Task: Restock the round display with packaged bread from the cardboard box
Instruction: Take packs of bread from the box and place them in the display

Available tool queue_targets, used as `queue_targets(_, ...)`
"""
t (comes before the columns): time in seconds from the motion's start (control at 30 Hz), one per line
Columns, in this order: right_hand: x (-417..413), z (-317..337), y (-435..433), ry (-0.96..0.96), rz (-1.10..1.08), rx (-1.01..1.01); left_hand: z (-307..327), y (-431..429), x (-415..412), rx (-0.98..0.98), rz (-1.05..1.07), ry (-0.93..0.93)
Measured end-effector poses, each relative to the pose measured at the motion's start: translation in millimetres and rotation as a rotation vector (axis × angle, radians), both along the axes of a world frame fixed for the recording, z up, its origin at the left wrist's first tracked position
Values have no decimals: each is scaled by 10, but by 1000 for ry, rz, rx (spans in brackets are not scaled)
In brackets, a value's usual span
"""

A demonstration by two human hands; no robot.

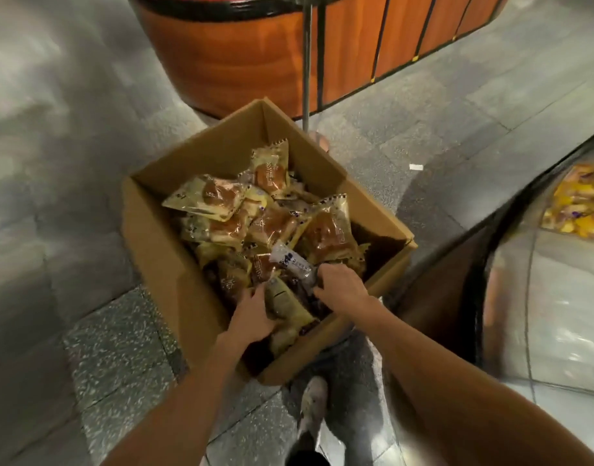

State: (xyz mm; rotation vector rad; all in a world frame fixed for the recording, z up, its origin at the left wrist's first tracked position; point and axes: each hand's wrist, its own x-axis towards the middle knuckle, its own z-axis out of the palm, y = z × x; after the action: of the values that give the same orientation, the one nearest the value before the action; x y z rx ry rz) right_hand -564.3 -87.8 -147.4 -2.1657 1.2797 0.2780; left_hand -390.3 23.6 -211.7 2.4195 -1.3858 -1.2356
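An open brown cardboard box point(161, 264) sits tilted on a grey speckled tile floor point(121, 358), seen from above, directly in front of the person. The box is filled with loosely heaped packs of brown bread in clear and yellow wrappers point(272, 223).

Both bare hands reach into the near corner of the box. The left hand point(252, 314) has its grip clamped on an olive-yellow pack point(284, 302), fingers and thumb curled round it against the near wall of the box. Just beside it, the right hand point(342, 287) has its grip closed on a dark shiny-wrapped pack point(305, 280), fingers curled down into the heap.

Beyond the far side of the box stands a round orange wooden display with black bands point(238, 62), with a thin metal pole point(305, 68) upright in front of it. To the right of the box is a curved shiny-walled display point(510, 297) holding yellow packets point(578, 203). Below the near edge of the box, a pale shoe point(312, 398) rests on the floor.
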Motion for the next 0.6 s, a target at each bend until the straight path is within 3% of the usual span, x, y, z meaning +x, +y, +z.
queue_targets(0.13,217,-206,-249,17,-164,-1,-15,-11,10,91,177,411)
queue_targets(0.23,243,-304,-463,-87,-496,-36,-99,-50,-84,26,360,411)
queue_targets(0.33,233,-418,-724,-178,-703,114,-105,-119,-45,-25,529,436)
queue_targets(0.6,157,-494,-810,-177,-787,368,395,-275,280,-69,791,866)
